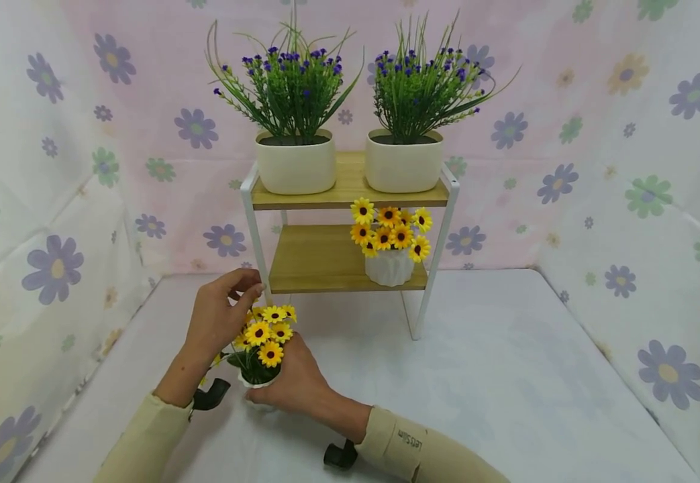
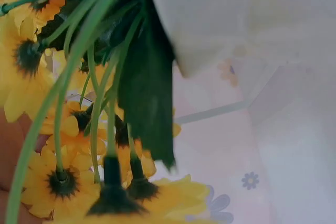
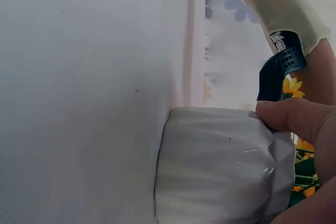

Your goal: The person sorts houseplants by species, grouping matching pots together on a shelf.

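My right hand (image 1: 298,376) grips a small white ridged pot (image 3: 220,166) from its right side, thumb on the wall near the rim. The pot stands on the white tabletop and holds yellow artificial sunflowers (image 1: 259,333) with dark centres and green leaves. Above the blooms, at their upper left, is my left hand (image 1: 219,312), its fingers bent toward the thumb. Whether a stem or petal lies between those fingertips is hidden. In the left wrist view, drooping green stems (image 2: 100,103) and a dark leaf (image 2: 149,93) fill the left half, close to the hand.
A two-tier wooden shelf (image 1: 313,258) with a white metal frame stands behind the hands. Its lower board bears another white pot (image 1: 388,268) of sunflowers. Two cream planters (image 1: 296,168) with purple flowers stand on top. Floral cloth walls (image 1: 645,268) enclose the table.
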Action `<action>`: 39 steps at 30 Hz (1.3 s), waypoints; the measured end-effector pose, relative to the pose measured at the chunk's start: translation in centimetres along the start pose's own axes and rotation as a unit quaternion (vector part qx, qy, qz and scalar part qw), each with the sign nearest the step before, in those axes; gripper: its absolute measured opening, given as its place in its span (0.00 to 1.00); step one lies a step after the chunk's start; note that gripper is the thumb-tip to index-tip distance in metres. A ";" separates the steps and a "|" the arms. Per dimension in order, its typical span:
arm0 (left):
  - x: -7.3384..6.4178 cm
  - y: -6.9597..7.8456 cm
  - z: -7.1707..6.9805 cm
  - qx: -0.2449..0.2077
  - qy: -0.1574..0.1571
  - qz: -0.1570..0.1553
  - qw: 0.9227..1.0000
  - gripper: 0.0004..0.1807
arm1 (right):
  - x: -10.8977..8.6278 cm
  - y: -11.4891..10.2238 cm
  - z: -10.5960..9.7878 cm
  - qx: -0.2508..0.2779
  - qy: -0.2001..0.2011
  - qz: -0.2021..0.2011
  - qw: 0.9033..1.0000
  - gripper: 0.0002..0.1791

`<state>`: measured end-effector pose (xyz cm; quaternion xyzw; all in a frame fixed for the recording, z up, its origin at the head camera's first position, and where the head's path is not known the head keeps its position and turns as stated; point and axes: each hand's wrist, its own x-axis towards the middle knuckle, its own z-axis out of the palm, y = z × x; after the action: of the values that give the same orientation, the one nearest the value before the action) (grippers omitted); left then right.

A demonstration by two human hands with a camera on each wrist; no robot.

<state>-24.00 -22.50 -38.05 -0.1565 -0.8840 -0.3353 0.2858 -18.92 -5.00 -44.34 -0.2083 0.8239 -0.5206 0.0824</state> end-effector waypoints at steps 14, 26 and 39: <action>0.0 -0.2 -0.1 0.003 0.004 0.010 1.000 0.08 | 0.1 -0.4 -1.8 -0.016 -0.002 -0.008 1.000 0.57; 0.1 0.2 -0.1 0.013 -0.003 0.004 1.000 0.08 | 0.7 -1.3 -5.0 0.005 0.011 -0.040 0.999 0.60; 0.3 0.4 -0.2 0.017 -0.014 -0.018 1.000 0.08 | 0.6 -2.6 -8.1 0.024 0.023 -0.088 0.996 0.56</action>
<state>-23.94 -22.31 -37.56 -0.1404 -0.8962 -0.3231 0.2698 -21.65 0.47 -38.31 -0.2658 0.7914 -0.5500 0.0228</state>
